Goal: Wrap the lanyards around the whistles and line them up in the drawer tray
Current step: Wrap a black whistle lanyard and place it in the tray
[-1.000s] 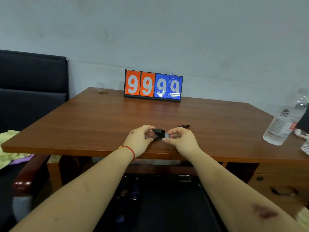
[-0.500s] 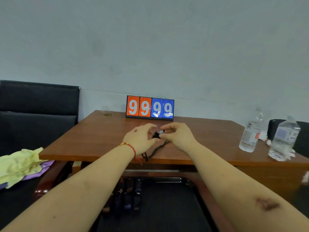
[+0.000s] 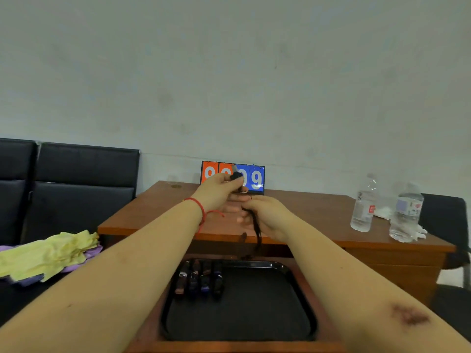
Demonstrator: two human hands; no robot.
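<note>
Whistle (image 3: 236, 175), small and black, sits pinched in our left hand (image 3: 221, 192) above the desk (image 3: 305, 212); our right hand (image 3: 267, 217) grips its dark lanyard (image 3: 256, 230), which dangles. We count 4 wrapped whistles (image 3: 200, 280) side by side in the black tray (image 3: 300, 324), and 2 bottles (image 3: 363, 205).

Scoreboard (image 3: 254, 178), two water bottles (image 3: 363, 205) on desk (image 3: 305, 207); yellow cloth (image 3: 48, 253), perhaps gloves, on black seats (image 3: 76, 179).

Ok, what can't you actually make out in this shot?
Head view only:
- whistle: mostly covered by the left hand.
- scoreboard: left digits hidden behind that hand.
- wrapped whistles in the black tray: dark and blurred, so the wrapping is unclear.
- lanyard: upper end lost inside the right hand.
</note>
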